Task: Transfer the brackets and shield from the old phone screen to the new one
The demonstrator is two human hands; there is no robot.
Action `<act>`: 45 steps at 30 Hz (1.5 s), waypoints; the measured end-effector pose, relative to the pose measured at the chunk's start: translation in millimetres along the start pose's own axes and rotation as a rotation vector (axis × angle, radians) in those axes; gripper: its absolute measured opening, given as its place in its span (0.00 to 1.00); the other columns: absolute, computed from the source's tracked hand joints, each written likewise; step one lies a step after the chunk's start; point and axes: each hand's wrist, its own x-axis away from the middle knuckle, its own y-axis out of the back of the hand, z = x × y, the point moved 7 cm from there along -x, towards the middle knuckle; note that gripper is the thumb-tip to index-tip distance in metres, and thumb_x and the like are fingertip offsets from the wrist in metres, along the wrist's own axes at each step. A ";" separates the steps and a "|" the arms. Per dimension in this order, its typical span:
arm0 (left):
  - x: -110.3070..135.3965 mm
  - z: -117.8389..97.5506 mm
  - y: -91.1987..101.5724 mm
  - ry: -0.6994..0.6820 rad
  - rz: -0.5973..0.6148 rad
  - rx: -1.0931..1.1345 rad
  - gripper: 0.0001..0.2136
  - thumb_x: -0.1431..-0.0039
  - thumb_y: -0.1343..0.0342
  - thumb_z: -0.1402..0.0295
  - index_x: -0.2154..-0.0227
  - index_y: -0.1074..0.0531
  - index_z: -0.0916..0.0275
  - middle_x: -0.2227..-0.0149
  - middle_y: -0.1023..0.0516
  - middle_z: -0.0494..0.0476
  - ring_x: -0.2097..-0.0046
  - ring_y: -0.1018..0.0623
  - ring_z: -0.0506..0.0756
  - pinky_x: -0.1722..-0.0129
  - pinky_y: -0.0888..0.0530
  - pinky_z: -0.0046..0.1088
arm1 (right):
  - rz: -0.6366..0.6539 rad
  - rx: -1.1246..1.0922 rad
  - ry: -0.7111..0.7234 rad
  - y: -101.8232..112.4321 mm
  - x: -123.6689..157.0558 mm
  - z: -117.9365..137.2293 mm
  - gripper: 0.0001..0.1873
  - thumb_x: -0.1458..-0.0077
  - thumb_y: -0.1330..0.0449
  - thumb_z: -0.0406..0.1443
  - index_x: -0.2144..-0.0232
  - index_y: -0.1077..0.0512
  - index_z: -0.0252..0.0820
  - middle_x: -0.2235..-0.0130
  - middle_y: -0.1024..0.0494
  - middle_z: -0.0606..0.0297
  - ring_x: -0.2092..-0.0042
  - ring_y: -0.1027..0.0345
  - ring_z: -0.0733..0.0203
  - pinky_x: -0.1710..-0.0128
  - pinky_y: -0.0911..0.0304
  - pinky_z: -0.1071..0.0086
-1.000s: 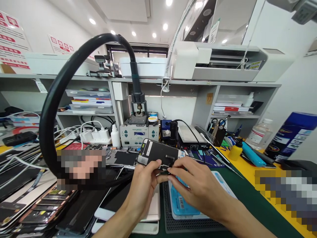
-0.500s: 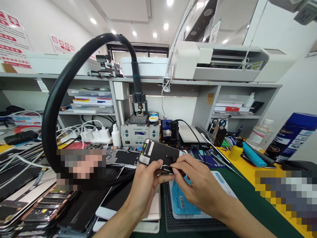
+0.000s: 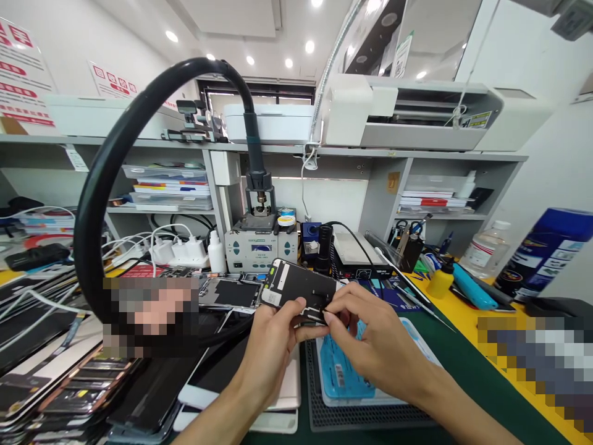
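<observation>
A phone screen [image 3: 301,285], its dark back side turned up, is tilted in front of me above the bench. My left hand [image 3: 273,334] is closed on its lower left edge, thumb on top and fingers underneath. At the lower right edge, my right hand [image 3: 370,334] pinches with thumb and forefinger; whatever lies between those fingertips is too small to make out. Beneath the right hand lies a blue packet [image 3: 345,371] on a white tray, over a dark perforated mat [image 3: 319,420].
Stacked phone parts [image 3: 69,383] crowd the left side, below a thick black hose [image 3: 88,204]. Behind the screen stands a grey control unit [image 3: 262,250] beside a white bottle [image 3: 215,252]. At right are a yellow bottle [image 3: 440,281] and a clear bottle [image 3: 486,250].
My right hand has shifted slightly to the right along the screen's edge, still pinching. The left hand keeps its hold, and the view has moved a little.
</observation>
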 end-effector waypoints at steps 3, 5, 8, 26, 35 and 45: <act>0.4 0.8 1.1 0.008 -0.010 -0.005 0.05 0.41 0.43 0.72 0.67 0.23 0.69 0.66 0.21 0.59 0.63 0.23 0.56 0.61 0.19 0.41 | 0.005 0.005 -0.035 -0.8 -0.2 -2.0 0.09 0.39 0.46 0.30 0.70 0.30 0.43 0.66 0.30 0.63 0.68 0.36 0.62 0.75 0.43 0.70; 0.2 1.0 1.1 0.005 -0.010 -0.008 0.05 0.42 0.42 0.72 0.67 0.24 0.69 0.66 0.21 0.60 0.63 0.23 0.56 0.61 0.19 0.41 | 0.003 0.012 -0.054 -1.3 -0.8 -3.4 0.09 0.38 0.46 0.30 0.70 0.30 0.43 0.65 0.30 0.63 0.68 0.36 0.62 0.76 0.44 0.70; -0.4 0.9 1.3 -0.007 -0.011 -0.016 0.05 0.42 0.42 0.72 0.67 0.24 0.68 0.66 0.22 0.59 0.64 0.24 0.55 0.61 0.19 0.41 | -0.002 0.024 -0.069 -2.0 -1.8 -4.9 0.09 0.38 0.46 0.31 0.70 0.30 0.43 0.66 0.30 0.63 0.67 0.34 0.61 0.76 0.44 0.70; -0.1 -1.3 1.2 -0.010 -0.019 -0.040 0.05 0.44 0.40 0.70 0.69 0.25 0.67 0.69 0.25 0.54 0.67 0.26 0.52 0.63 0.19 0.37 | 0.006 0.009 -0.093 -1.0 -2.5 -6.4 0.09 0.37 0.46 0.31 0.70 0.30 0.44 0.67 0.30 0.63 0.68 0.35 0.61 0.77 0.45 0.70; -0.4 -0.4 1.4 -0.013 -0.010 -0.052 0.05 0.42 0.42 0.70 0.66 0.24 0.67 0.67 0.24 0.55 0.65 0.26 0.53 0.63 0.19 0.35 | 0.021 0.026 -0.108 0.1 -1.8 -7.1 0.09 0.37 0.46 0.32 0.70 0.31 0.44 0.66 0.30 0.64 0.66 0.34 0.60 0.72 0.42 0.68; -1.4 -0.5 4.7 -0.023 -0.028 -0.056 0.07 0.43 0.40 0.70 0.64 0.23 0.68 0.65 0.20 0.58 0.62 0.22 0.57 0.59 0.18 0.42 | -0.033 0.055 -0.011 1.4 -3.5 -0.9 0.08 0.41 0.44 0.28 0.70 0.29 0.42 0.68 0.30 0.64 0.67 0.35 0.61 0.68 0.38 0.68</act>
